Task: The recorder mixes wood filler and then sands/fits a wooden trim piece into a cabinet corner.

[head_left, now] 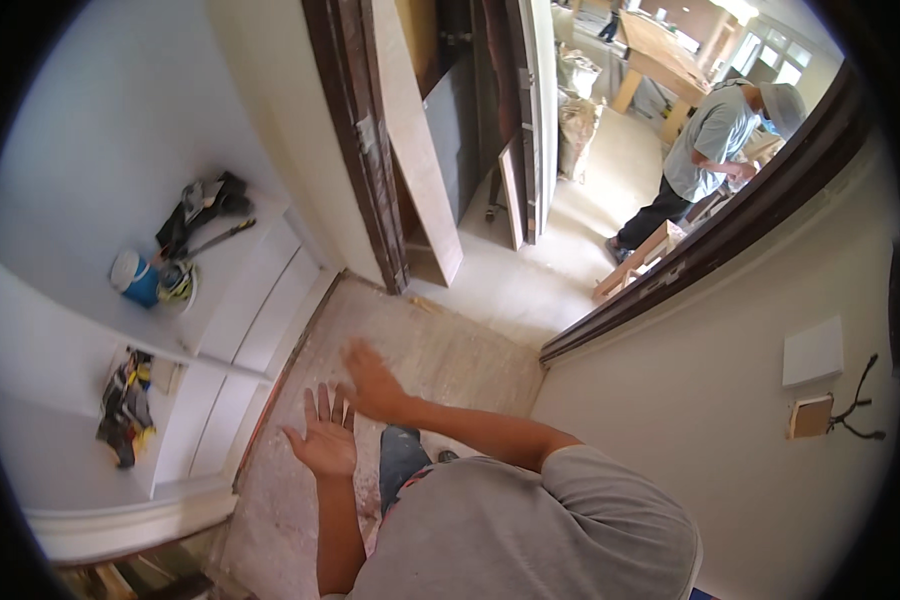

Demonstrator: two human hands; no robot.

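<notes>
Palm up and fingers spread, my left hand (325,442) is held out above the floor with nothing in it. My right hand (372,382) hovers just beyond and to the right of it, close to its fingertips. That hand is a little blurred by motion, but it looks flat with the fingers stretched out, and I see nothing in it. Whether the two hands touch is unclear. Below them lies the dusty, worn floor (450,350).
At left, a white drawer unit (255,300) bears a blue-and-white container (135,278) and dark tools (205,210). Beyond the dark doorframe (355,140) a person (715,140) bends over work. Wires stick out beside a wall box (810,417) at right.
</notes>
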